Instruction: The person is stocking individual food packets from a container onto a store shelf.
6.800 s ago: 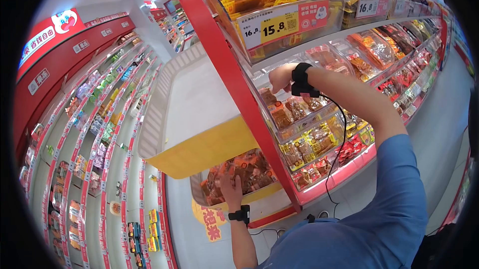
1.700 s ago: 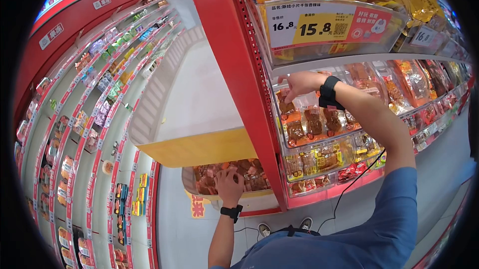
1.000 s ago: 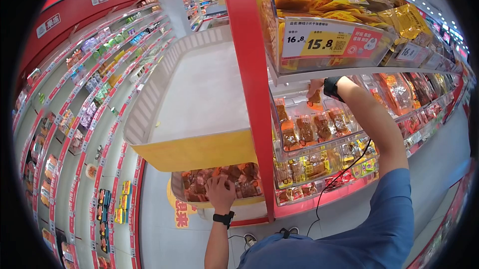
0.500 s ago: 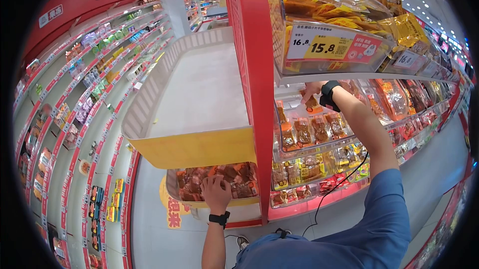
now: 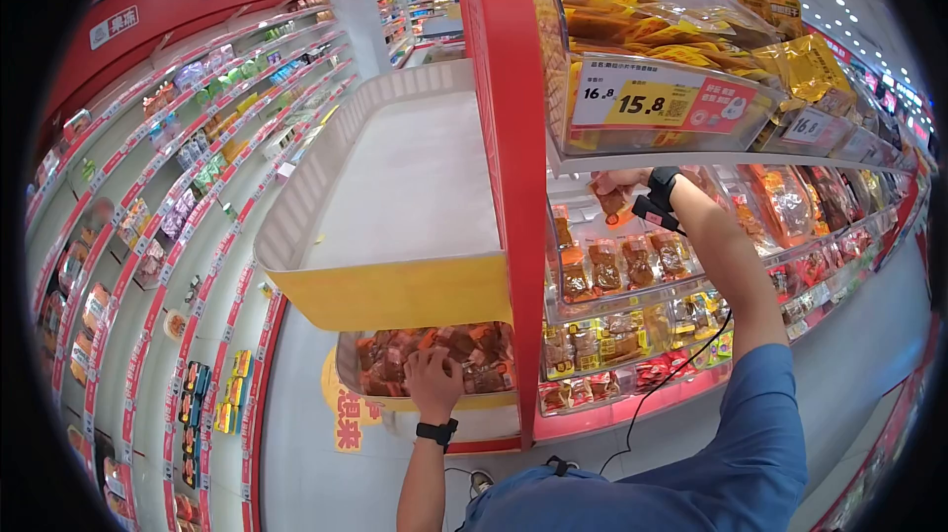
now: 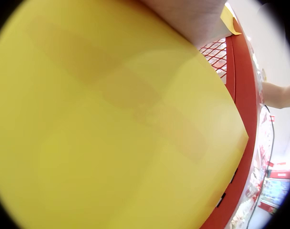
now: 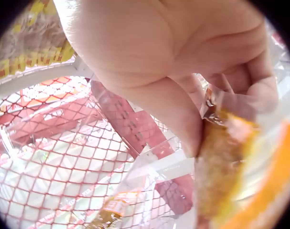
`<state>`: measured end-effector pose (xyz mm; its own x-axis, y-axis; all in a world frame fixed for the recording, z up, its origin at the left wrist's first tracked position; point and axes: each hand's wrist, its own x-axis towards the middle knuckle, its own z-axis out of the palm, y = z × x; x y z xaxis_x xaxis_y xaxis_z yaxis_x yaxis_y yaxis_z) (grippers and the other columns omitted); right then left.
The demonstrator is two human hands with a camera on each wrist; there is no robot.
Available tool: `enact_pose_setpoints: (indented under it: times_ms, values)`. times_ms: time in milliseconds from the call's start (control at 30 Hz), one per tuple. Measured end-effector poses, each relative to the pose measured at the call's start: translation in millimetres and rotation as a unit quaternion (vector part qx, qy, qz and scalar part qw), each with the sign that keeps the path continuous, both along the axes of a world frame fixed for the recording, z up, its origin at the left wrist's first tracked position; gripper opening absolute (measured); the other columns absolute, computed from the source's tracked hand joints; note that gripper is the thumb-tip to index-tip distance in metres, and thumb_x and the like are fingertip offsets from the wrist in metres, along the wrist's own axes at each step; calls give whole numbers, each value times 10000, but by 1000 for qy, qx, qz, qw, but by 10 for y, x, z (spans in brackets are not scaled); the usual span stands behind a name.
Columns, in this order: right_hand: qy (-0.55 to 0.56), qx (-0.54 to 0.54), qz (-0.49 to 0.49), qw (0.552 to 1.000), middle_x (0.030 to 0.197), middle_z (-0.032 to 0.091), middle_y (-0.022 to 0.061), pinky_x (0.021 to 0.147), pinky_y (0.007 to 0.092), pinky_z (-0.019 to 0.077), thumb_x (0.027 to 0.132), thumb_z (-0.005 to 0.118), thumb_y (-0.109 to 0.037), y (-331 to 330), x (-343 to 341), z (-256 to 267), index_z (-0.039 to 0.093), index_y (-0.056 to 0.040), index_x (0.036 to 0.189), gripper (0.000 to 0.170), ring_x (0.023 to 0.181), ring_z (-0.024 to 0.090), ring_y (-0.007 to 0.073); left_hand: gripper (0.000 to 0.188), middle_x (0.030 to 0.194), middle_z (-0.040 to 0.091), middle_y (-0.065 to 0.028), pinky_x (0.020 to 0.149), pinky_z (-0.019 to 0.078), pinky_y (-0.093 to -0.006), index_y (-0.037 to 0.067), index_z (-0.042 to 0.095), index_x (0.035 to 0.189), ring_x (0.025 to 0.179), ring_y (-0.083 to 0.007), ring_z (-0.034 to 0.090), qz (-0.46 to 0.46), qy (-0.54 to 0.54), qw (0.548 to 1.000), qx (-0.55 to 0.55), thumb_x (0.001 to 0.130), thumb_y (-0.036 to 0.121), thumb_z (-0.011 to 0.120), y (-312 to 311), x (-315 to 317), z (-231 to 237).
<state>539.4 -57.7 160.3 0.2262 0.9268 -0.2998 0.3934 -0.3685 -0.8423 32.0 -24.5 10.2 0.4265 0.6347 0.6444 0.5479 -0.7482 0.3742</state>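
In the head view my right hand (image 5: 624, 180) is under the upper shelf, over a clear tray, and pinches a brown vacuum-sealed snack packet (image 5: 610, 202). The right wrist view shows thumb and fingers on the clear top end of this packet (image 7: 223, 157), its orange label hanging below. Below it, similar packets (image 5: 604, 266) stand in a row at the tray's front. My left hand (image 5: 433, 380) rests at the front of the lower bin, its fingers on a heap of reddish-brown packets (image 5: 380, 359). In the left wrist view, the bin's yellow front panel (image 6: 121, 119) hides the left fingers.
A white-floored bin (image 5: 415, 167) with a yellow front stands above the lower one. A red upright post (image 5: 509, 137) separates it from the shelves. Above my right hand, a price-labelled clear box (image 5: 652, 103) holds yellow packets. A black cable (image 5: 647, 404) hangs before the shelves.
Earlier the right hand reached to the tray's left end; now it holds a packet over the front row, which has gained packets. The left hand stays at the lower bin.
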Motion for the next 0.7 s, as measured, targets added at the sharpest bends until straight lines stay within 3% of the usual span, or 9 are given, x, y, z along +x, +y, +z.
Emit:
enact_pose_setpoints:
  times_ms: [33, 100, 133, 233, 433, 500, 567, 700]
  values:
    - [34, 1, 2, 999, 865, 591, 19, 604, 250, 442, 780, 660, -249, -1, -34, 25, 569, -74, 967, 271, 647, 490, 107, 107, 866, 570, -68, 790, 406, -407, 71, 610, 805, 885, -275, 511, 3, 3, 1000, 5, 717, 127, 591, 1, -1, -4]
    - [-63, -23, 7, 998, 893, 591, 14, 641, 234, 456, 801, 649, -232, -362, -781, 722, 564, -74, 1008, 275, 679, 498, 88, 110, 869, 571, -67, 793, 405, -404, 71, 611, 810, 886, -275, 512, 5, 8, 1000, 15, 718, 129, 590, 15, 5, -15]
    - [-44, -22, 20, 999, 898, 603, 31, 663, 243, 484, 792, 674, -215, -380, -881, 786, 545, -33, 1053, 343, 688, 544, 93, 111, 867, 570, -67, 792, 405, -402, 72, 610, 811, 885, -274, 512, 6, 8, 1000, 17, 718, 129, 590, 15, 2, -9]
    - [-54, -8, 36, 998, 922, 622, 56, 646, 256, 495, 765, 704, -195, -430, -1098, 870, 536, -11, 1058, 384, 711, 603, 121, 112, 861, 568, -67, 789, 403, -399, 73, 610, 814, 883, -272, 512, 7, 6, 1000, 20, 718, 128, 590, 18, 14, -14]
    - [-314, -100, 72, 941, 879, 656, 81, 578, 289, 476, 687, 766, -277, -286, -1010, 868, 544, -20, 1030, 482, 723, 656, 160, 106, 861, 567, -67, 781, 401, -395, 77, 609, 809, 880, -271, 512, 10, 6, 1000, 16, 715, 120, 590, 24, 5, -21]
    - [-325, -103, 75, 937, 866, 653, 77, 573, 289, 462, 668, 780, -312, -292, -1005, 869, 544, -34, 1024, 509, 716, 650, 158, 107, 853, 567, -64, 779, 402, -392, 77, 609, 810, 875, -271, 512, 8, 1, 1000, 19, 711, 110, 584, 21, 5, -15]
    - [-282, -81, 64, 954, 849, 646, 69, 565, 292, 445, 653, 790, -347, -323, -1024, 873, 542, -56, 1007, 522, 698, 634, 155, 163, 916, 558, -73, 801, 395, -401, 80, 609, 845, 904, -281, 506, 9, 26, 1000, -7, 718, 182, 620, 49, -16, -82]
    - [-308, -55, 109, 943, 772, 603, 55, 558, 321, 423, 651, 785, -407, -343, -1128, 862, 525, -70, 972, 534, 638, 580, 165, 415, 1099, 502, -107, 862, 364, -439, 92, 585, 980, 1003, -310, 475, 38, 128, 991, -21, 704, 386, 684, 15, -4, 20]
